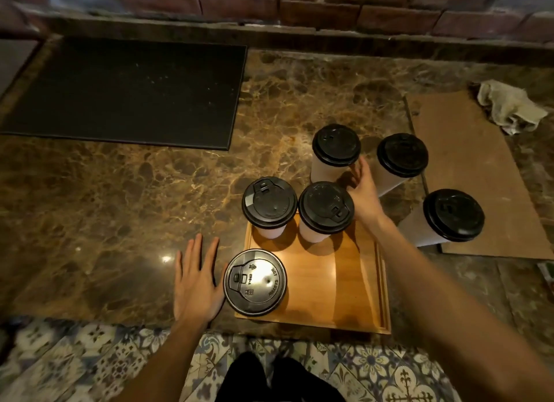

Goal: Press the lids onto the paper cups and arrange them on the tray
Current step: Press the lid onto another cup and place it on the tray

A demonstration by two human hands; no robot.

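Observation:
A wooden tray [338, 284] lies on the marble counter and holds three paper cups with black lids: one at the near left [254, 282], one at the far left [269, 205] and one at the far middle [326, 208]. Beyond the tray stand three more lidded cups: one behind the tray [335, 145], one to its right [402, 156] and one further right [455, 215]. My right hand [364, 192] reaches between the two back cups, fingers curving toward the side of the cup behind the tray. My left hand [196, 281] lies flat on the counter beside the tray.
A black mat [126, 93] covers the counter's far left. A sheet of cardboard [479, 174] lies at the right, with a crumpled cloth [509, 106] at its far corner. A brick wall runs along the back. Patterned floor tiles show below the counter edge.

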